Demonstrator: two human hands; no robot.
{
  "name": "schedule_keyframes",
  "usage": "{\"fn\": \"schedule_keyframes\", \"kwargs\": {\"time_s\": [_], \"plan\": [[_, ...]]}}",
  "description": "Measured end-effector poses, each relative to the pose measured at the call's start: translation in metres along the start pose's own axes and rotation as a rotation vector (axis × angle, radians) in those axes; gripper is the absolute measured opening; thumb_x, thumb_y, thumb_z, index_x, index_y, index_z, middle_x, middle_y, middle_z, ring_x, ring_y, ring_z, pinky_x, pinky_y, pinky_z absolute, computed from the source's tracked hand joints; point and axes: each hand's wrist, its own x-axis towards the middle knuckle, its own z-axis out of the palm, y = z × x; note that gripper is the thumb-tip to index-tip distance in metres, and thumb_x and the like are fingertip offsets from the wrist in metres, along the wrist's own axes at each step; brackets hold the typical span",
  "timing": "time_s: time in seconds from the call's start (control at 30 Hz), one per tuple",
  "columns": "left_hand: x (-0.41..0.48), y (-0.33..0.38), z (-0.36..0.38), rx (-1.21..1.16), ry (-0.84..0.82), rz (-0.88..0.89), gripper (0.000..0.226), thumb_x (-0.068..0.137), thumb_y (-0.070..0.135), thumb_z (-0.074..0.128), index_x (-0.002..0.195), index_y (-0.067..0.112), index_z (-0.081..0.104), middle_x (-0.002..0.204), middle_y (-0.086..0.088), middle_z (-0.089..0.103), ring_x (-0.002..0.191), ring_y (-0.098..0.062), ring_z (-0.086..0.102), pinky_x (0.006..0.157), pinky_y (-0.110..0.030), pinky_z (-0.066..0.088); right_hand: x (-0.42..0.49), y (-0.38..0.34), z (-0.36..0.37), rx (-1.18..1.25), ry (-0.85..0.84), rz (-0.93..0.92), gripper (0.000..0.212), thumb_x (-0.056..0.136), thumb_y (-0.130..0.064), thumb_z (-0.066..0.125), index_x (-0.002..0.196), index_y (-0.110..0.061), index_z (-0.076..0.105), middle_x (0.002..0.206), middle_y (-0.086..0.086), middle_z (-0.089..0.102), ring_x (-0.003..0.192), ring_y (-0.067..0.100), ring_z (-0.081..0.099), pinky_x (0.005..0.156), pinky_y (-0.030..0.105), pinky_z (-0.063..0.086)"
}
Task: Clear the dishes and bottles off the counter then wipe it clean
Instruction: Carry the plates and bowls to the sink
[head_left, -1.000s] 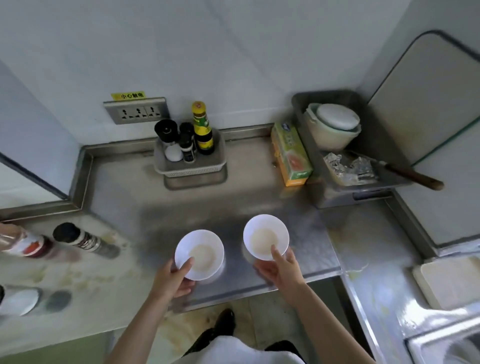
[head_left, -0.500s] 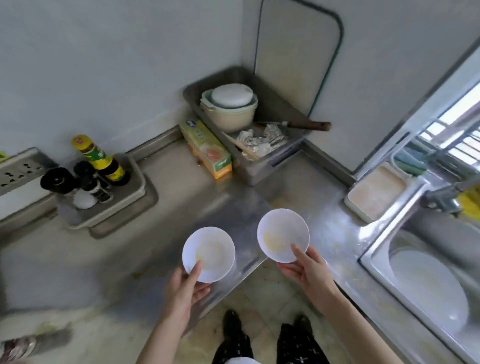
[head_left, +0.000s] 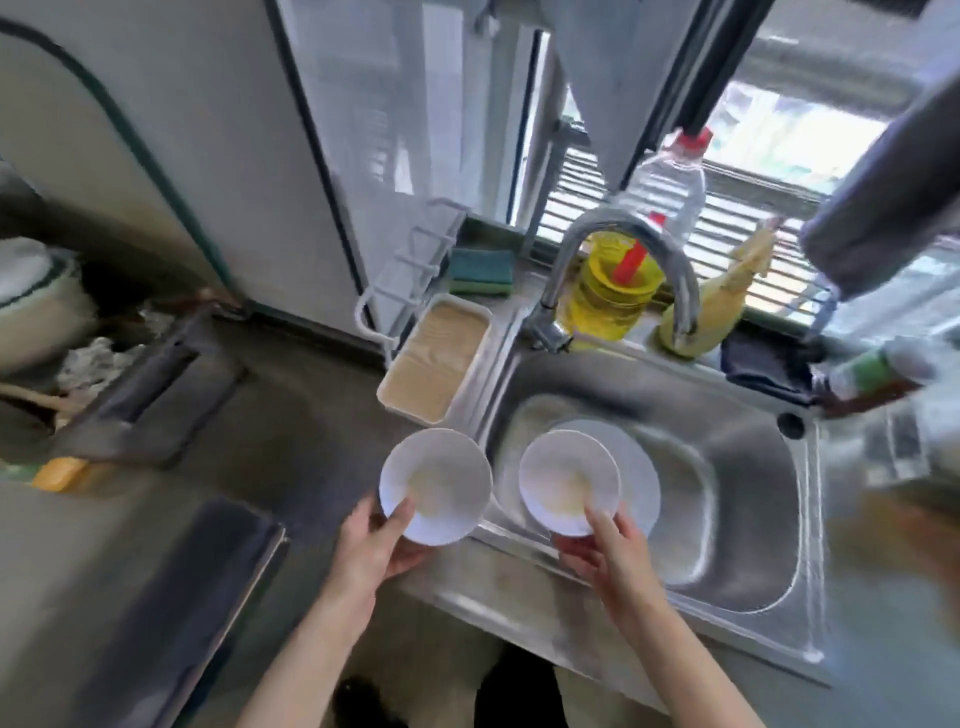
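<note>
My left hand (head_left: 370, 548) grips a small white bowl (head_left: 435, 486) by its near rim, held above the counter just left of the sink's edge. My right hand (head_left: 605, 545) grips a second small white bowl (head_left: 570, 482), held over the steel sink (head_left: 737, 467). Both bowls have a pale smear of residue inside. A white plate (head_left: 636, 478) lies in the sink basin, partly hidden under the right bowl.
A curved faucet (head_left: 618, 234) arches over the sink. Behind it stand a yellow bottle (head_left: 605, 291), a clear bottle (head_left: 670, 192) and a yellow cloth (head_left: 722, 296). A beige tray (head_left: 436, 358) sits left of the sink, a grey bin (head_left: 119, 384) with dishes at far left, bottles at right.
I have turned right from the counter corner to the sink, carrying both bowls. The right bowl is now over the sink basin; the condiment rack has left the view.
</note>
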Motion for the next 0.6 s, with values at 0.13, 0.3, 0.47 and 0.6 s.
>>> {"fn": "schedule_keyframes", "kwargs": {"time_s": [0.13, 0.3, 0.47, 0.6], "plan": [[0.028, 0.0, 0.085, 0.127, -0.123, -0.006, 0.026, 0.088, 0.015, 0.06, 0.114, 0.013, 0.053, 0.101, -0.007, 0.059, 0.082, -0.018, 0.061, 0.057, -0.03, 0.058, 0.034, -0.02, -0.065, 0.028, 0.094, 0.028, 0.04, 0.095, -0.022, 0.052, 0.129, -0.004, 0.042, 0.087, 0.023, 0.067, 0.072, 0.029, 0.069, 0.053, 0.028, 0.055], [0.079, -0.034, 0.168, 0.263, -0.194, -0.078, 0.037, 0.087, 0.025, 0.062, 0.12, 0.011, 0.053, 0.105, -0.01, 0.063, 0.072, -0.019, 0.066, 0.051, -0.025, 0.054, 0.072, -0.036, -0.128, 0.045, 0.166, 0.02, 0.03, 0.095, -0.019, 0.051, 0.124, -0.011, 0.049, 0.093, 0.02, 0.066, 0.075, 0.032, 0.067, 0.058, 0.032, 0.059], [0.118, -0.085, 0.214, 0.301, -0.15, -0.216, 0.043, 0.089, 0.026, 0.061, 0.127, 0.015, 0.045, 0.111, -0.013, 0.057, 0.07, -0.021, 0.063, 0.045, -0.019, 0.051, 0.104, -0.032, -0.162, 0.001, 0.213, 0.037, 0.023, 0.098, -0.019, 0.047, 0.119, -0.011, 0.049, 0.093, 0.013, 0.064, 0.079, 0.032, 0.065, 0.05, 0.026, 0.056], [0.141, -0.116, 0.226, 0.323, -0.165, -0.234, 0.04, 0.089, 0.025, 0.059, 0.126, 0.015, 0.046, 0.114, -0.013, 0.057, 0.078, -0.026, 0.064, 0.053, -0.023, 0.054, 0.118, -0.023, -0.171, -0.007, 0.195, 0.063, 0.023, 0.097, -0.02, 0.048, 0.118, -0.012, 0.05, 0.094, 0.01, 0.063, 0.074, 0.027, 0.065, 0.052, 0.027, 0.057]]}}
